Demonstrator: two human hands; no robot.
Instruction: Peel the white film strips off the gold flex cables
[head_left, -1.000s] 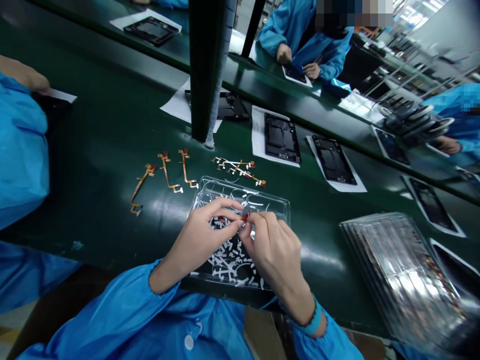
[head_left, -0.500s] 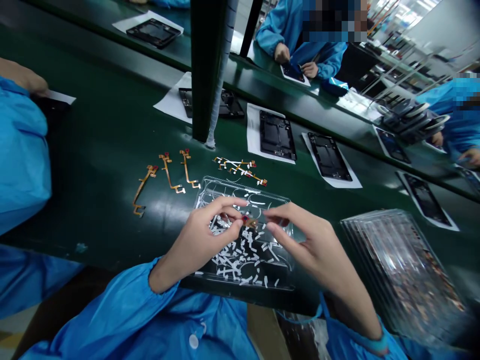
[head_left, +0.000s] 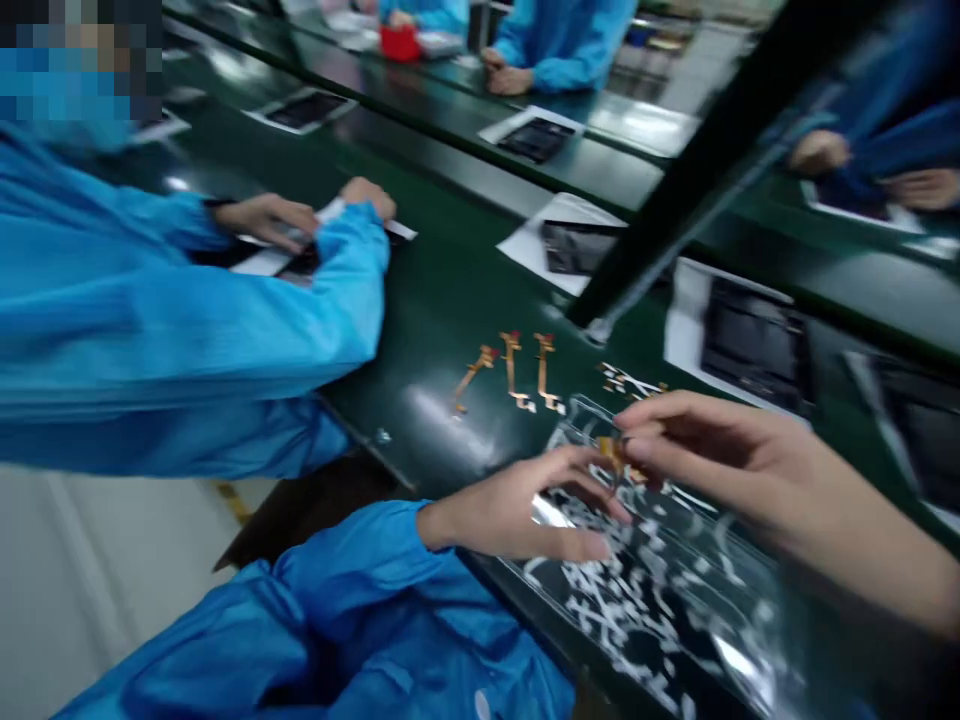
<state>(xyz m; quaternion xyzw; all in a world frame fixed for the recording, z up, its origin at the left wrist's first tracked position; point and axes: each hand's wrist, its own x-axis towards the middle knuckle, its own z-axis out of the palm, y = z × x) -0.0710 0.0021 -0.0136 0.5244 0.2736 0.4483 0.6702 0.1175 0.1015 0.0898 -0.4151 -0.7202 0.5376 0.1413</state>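
Between thumb and fingers, my right hand [head_left: 739, 470] pinches a small orange-brown flex cable [head_left: 611, 450] above a clear plastic tray [head_left: 574, 410]. Close on its left, my left hand [head_left: 536, 505] is open, with thumb and fingers spread over the same tray. White strips and scraps [head_left: 611, 610] lie scattered in the tray. Beyond it on the bench, three orange flex cables [head_left: 512, 370] lie apart in a row. More flex cables with white strips [head_left: 630, 381] lie behind my right hand, which partly hides them. The view is blurred by motion.
A green bench [head_left: 420, 350] runs across, with a dark slanted post [head_left: 697, 180] rising from it. Black device frames [head_left: 754, 340] rest on white sheets at the right and back. A co-worker's blue sleeve [head_left: 225, 310] reaches over the bench at the left; other people sit opposite.
My view has swung left, shifting the bench rightward in the picture. The flex cable has passed from my left fingertips to my right hand, and my left fingers have opened.
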